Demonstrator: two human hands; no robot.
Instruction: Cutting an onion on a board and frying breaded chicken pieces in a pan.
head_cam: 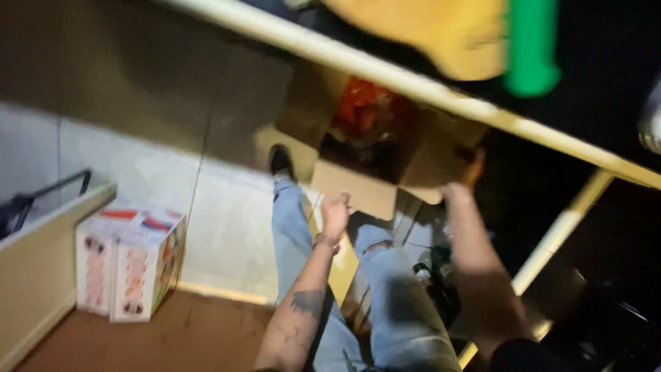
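Cardboard box point(372, 148) (blurred), right hand point(470, 172) gripping edge, left hand point(335, 215) grip unclear

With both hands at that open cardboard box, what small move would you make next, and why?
Probably steady the grip first. The box is open with red contents showing, the right hand is at its far edge, and the left hand sits below a loose flap, seemingly just touching. The picture is blurred.

A pale beam point(413, 83) crossed just above the open cardboard box point(372, 148). The floor point(227, 227) to the left seemed free, though the view was blurred.
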